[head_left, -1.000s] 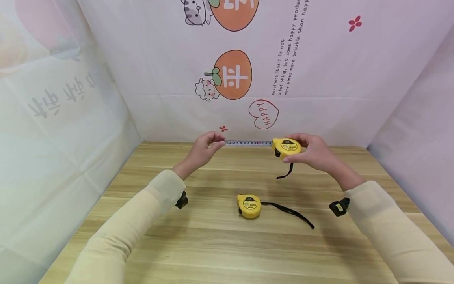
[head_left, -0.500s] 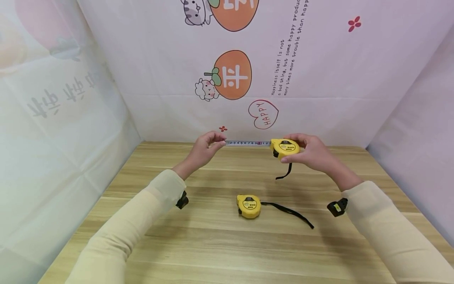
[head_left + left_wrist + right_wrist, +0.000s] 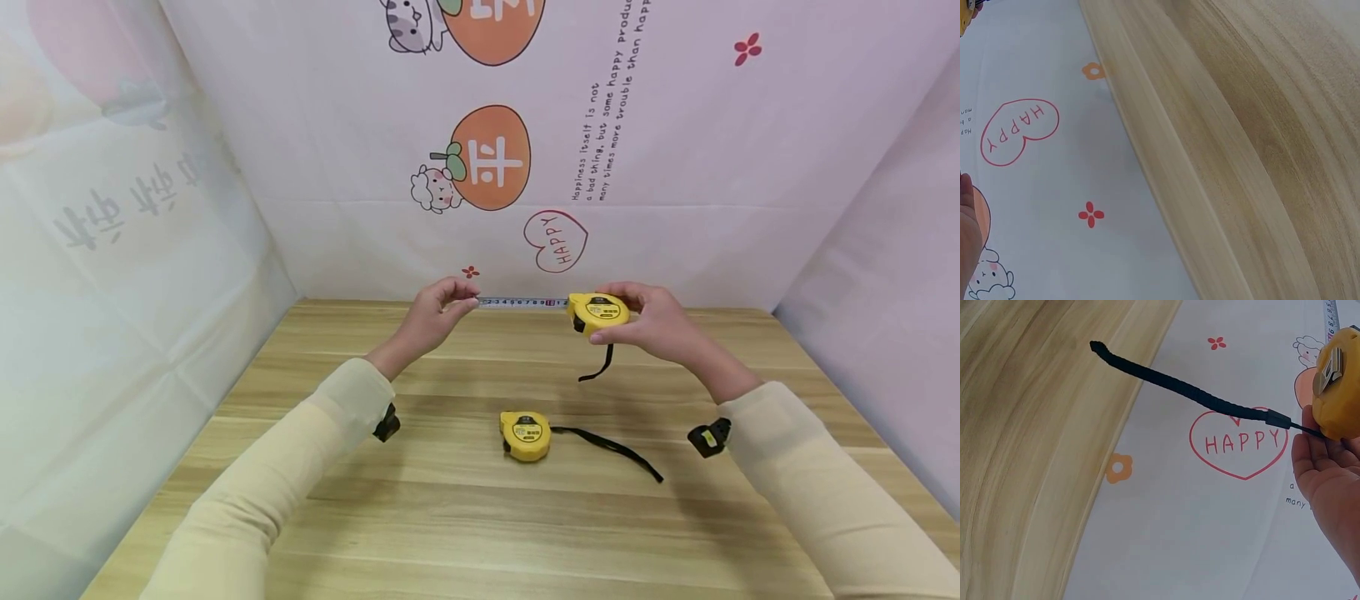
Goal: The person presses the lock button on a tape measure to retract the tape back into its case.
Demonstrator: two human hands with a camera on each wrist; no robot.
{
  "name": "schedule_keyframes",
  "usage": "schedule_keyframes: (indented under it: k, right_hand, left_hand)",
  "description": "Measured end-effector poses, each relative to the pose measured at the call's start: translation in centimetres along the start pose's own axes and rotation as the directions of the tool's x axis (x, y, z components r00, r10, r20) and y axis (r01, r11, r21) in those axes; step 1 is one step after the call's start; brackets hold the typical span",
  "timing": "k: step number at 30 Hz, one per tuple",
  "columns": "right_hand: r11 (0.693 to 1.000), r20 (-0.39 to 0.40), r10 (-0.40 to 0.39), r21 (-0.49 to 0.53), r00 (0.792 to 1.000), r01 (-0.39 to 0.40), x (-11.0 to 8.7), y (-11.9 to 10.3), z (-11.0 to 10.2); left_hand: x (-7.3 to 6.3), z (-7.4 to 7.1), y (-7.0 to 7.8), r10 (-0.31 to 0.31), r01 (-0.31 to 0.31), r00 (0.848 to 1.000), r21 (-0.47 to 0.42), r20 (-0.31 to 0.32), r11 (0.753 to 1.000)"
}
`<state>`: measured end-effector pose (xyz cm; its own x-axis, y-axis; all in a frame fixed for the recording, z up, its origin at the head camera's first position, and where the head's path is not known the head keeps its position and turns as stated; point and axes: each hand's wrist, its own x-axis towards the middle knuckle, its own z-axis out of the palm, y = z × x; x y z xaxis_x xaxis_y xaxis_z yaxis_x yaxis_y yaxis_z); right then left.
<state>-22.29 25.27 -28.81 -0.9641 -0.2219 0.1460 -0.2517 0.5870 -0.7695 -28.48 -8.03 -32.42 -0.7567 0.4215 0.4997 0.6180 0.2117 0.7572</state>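
My right hand grips a yellow tape measure above the table's far edge; its black wrist strap dangles. A short length of white blade stretches out leftward from the case, with numbers showing to a little past the red 10. My left hand pinches the blade's free end between thumb and fingertips. Only part of the left hand shows at the edge of the left wrist view. In the right wrist view, the case sits in the curled fingers, with a metal clip on its back.
A second yellow tape measure lies on the wooden table nearer the body, its black strap trailing to the right. White printed cloth stands behind the table and along both sides.
My right hand has moved slightly left with the tape measure, so the blade between the hands is a little shorter. The left hand stays almost still, as does the second tape measure.
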Motion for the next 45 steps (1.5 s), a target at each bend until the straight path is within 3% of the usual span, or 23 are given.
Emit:
schedule_keyframes:
  k: [45]
  right_hand:
    - [1.0, 0.02, 0.001, 0.009, 1.0, -0.001, 0.4, -0.8, 0.9]
  left_hand:
    - [0.5, 1.1, 0.2, 0.03, -0.03, 1.0, -0.009, 0.007, 1.0]
